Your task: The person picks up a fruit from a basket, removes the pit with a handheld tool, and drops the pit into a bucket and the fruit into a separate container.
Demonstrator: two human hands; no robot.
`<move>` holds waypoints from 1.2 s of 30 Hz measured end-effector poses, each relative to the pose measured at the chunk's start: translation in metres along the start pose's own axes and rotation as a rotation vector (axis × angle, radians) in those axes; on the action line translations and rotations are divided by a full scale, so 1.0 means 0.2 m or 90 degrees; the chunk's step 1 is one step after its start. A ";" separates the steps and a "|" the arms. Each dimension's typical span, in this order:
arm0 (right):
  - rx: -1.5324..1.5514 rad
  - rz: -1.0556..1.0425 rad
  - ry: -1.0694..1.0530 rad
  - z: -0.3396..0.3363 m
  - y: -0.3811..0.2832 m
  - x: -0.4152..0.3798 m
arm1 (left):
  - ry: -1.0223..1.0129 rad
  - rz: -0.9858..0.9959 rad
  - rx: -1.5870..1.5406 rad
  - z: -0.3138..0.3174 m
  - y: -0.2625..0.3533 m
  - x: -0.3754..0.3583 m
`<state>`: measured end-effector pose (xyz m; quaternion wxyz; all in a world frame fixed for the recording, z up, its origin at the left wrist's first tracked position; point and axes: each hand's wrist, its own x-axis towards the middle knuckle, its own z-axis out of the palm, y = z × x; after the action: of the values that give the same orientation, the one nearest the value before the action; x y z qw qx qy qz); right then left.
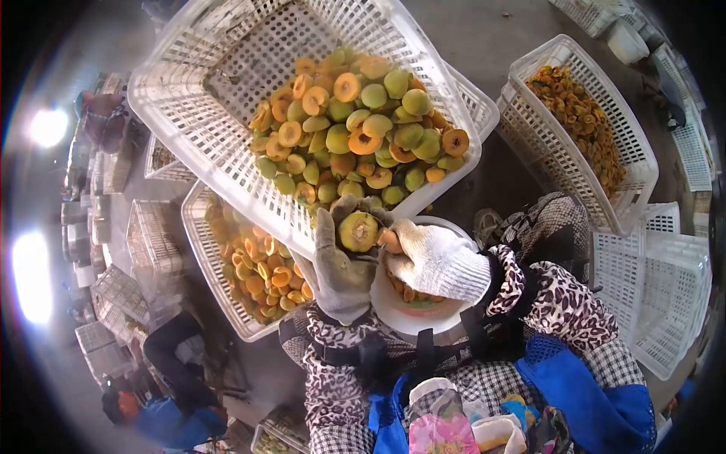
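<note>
While a grey floor (495,34) spreads beneath, a large white crate (178,94) slants across the upper middle, green and orange fruit (348,125) heaped towards its lower right. The upper-right crate (522,125) and the left-centre crate (198,257) hold orange pieces. Near centre, a white bowl (389,312) sits partly under the gloved right hand (440,261), whose fingers narrowly grip a small orange-brown object (389,240) beside the cut fruit (358,231), pale yellow-green and round, cupped in the gloved left hand's (340,272) fingers.
</note>
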<state>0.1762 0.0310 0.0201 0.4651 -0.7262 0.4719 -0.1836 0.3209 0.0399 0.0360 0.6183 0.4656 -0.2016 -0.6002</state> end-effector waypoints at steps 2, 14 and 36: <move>-0.006 0.009 -0.005 0.00 -0.01 0.03 | 0.010 -0.022 -0.054 0.00 0.02 -0.01; -0.102 0.119 -0.069 0.19 0.05 0.06 | 0.026 0.028 0.227 -0.10 -0.02 0.02; 0.045 0.167 -0.171 -0.10 -0.03 -0.05 | 0.110 -0.065 0.196 0.03 -0.15 -0.02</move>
<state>0.1611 0.0299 0.0365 0.5689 -0.6597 0.4895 -0.0388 0.2987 0.0460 0.0167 0.5235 0.6140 -0.2131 -0.5509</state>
